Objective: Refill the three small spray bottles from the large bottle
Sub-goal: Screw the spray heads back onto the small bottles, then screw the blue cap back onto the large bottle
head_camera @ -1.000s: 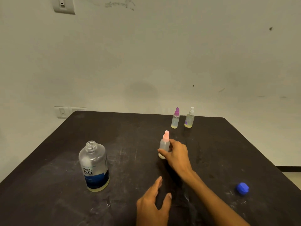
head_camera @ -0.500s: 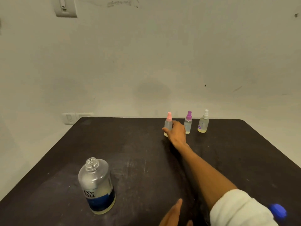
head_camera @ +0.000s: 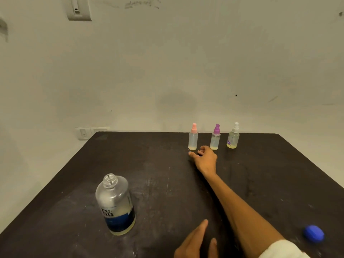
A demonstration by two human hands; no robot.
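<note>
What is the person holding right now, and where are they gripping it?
Nothing. The right hand is open just short of the pink-capped bottle, not touching it; the left hand rests empty on the table.

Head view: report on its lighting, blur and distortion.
Head view: dim, flat, slightly greenish light with soft shadows; wide-angle bending shows at the table edges; the large bottle and three spray bottles stay legible, the blue cap and the left hand at the frame edge look soft.

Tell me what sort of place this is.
Probably a plain indoor room, home or office: a bare, scuffed white plaster wall, wall-mounted light switches, and a worn dark tabletop pushed against it.
</note>
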